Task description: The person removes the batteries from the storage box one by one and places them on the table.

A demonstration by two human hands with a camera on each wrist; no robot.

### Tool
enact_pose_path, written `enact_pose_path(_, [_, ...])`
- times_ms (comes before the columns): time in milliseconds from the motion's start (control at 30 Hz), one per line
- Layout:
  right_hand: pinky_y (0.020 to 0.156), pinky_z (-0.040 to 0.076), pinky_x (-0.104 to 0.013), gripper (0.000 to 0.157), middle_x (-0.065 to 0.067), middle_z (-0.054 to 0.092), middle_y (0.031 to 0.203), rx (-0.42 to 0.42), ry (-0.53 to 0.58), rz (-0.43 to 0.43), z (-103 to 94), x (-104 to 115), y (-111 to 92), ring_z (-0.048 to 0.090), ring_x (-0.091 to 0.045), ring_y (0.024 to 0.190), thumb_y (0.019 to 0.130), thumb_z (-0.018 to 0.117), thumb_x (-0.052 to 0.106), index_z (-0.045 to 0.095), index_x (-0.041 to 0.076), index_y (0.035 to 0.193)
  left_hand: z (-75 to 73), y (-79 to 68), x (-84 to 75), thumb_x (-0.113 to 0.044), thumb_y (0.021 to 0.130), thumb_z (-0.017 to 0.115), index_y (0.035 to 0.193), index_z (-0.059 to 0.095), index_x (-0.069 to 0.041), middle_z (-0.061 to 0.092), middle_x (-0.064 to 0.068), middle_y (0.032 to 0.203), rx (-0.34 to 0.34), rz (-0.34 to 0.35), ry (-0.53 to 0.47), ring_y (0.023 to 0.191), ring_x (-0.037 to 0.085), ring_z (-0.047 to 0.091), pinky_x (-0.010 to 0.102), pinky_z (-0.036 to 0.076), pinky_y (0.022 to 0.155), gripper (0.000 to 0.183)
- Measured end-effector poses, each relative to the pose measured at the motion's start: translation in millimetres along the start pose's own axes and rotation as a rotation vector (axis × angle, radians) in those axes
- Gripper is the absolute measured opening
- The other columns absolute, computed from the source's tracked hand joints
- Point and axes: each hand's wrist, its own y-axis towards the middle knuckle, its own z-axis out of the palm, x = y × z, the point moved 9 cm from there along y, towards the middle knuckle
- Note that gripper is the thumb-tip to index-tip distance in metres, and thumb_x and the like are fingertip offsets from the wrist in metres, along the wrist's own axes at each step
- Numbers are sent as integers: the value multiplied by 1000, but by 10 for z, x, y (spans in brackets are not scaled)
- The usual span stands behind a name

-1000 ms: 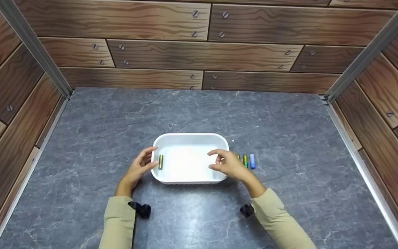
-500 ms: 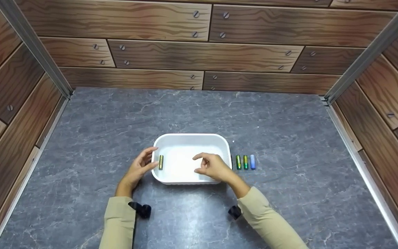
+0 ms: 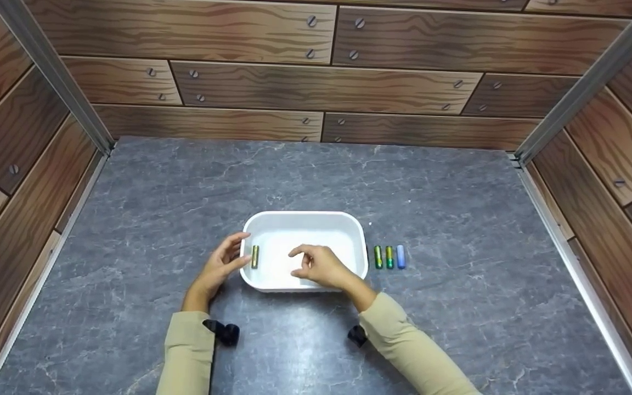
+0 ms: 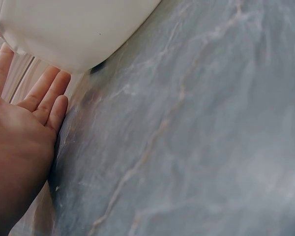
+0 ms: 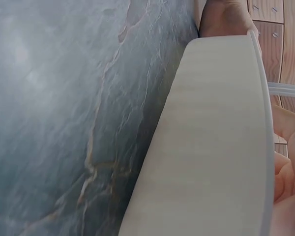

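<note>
A white rectangular plastic tub [image 3: 310,214] stands on the table. At its left end the left hand [image 3: 216,269] touches the rim with thumb and fingers spread; the left wrist view shows these fingers [image 4: 44,93] fairly straight against the outer wall. A gold battery [image 3: 255,257] lies inside the tub, close to that hand. Over the tub's middle hovers the right hand [image 3: 321,267], thumb and forefinger apart, with nothing visible between them. Right of the tub, two green-and-gold batteries [image 3: 378,257] and a blue battery [image 3: 401,257] lie in a row.
The grey marbled table [image 3: 458,219] is bounded by wood-patterned walls [image 3: 272,88] at the back and sides. Metal rails [image 3: 579,274] run along the side edges. A black wrist camera [image 3: 228,333] sits at the left cuff, another [image 3: 357,335] at the right.
The right hand has moved left from the tub's right edge to over its middle, uncovering the batteries on the right. The left hand has stayed in place.
</note>
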Motion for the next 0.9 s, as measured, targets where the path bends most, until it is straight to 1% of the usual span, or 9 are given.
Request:
enact_pose_path(267, [54, 33, -15, 33, -11, 59, 69, 4, 0, 13, 112, 61, 124, 41, -5, 56, 81, 74, 8, 66, -1, 111, 9, -4, 12, -2, 90, 63, 141, 43, -3, 46, 21, 144, 1, -22, 0, 132, 31, 47, 22, 43, 98, 55])
enact_pose_path(400, [53, 32, -14, 32, -9, 58, 67, -1, 2, 23, 149, 77, 187, 41, -5, 56, 80, 74, 7, 66, -1, 110, 11, -8, 3, -3, 90, 62, 141, 43, -3, 47, 21, 144, 2, -15, -2, 130, 29, 48, 23, 43, 98, 55])
enact_pose_path(600, [53, 32, -14, 31, -8, 57, 66, -8, 25, 33, 221, 84, 281, 42, -6, 56, 80, 74, 6, 67, -2, 109, 6, 3, 6, 0, 90, 62, 140, 43, -1, 48, 22, 142, 2, 0, -17, 126, 25, 51, 21, 44, 97, 54])
enact_pose_path(800, [52, 32, -13, 30, -4, 55, 64, -5, 14, 45, 292, 85, 380, 42, -4, 55, 81, 74, 9, 67, -1, 108, 7, 6, 11, -1, 90, 62, 140, 43, -2, 48, 22, 142, 1, 0, -8, 129, 27, 49, 18, 43, 97, 53])
enact_pose_path(900, [52, 32, -14, 30, -1, 54, 64, 4, 2, 68, 333, 75, 424, 42, -4, 55, 81, 74, 12, 67, 1, 109, 10, 8, 8, -1, 90, 61, 140, 43, -2, 48, 22, 142, 3, -1, -6, 129, 27, 49, 18, 43, 96, 53])
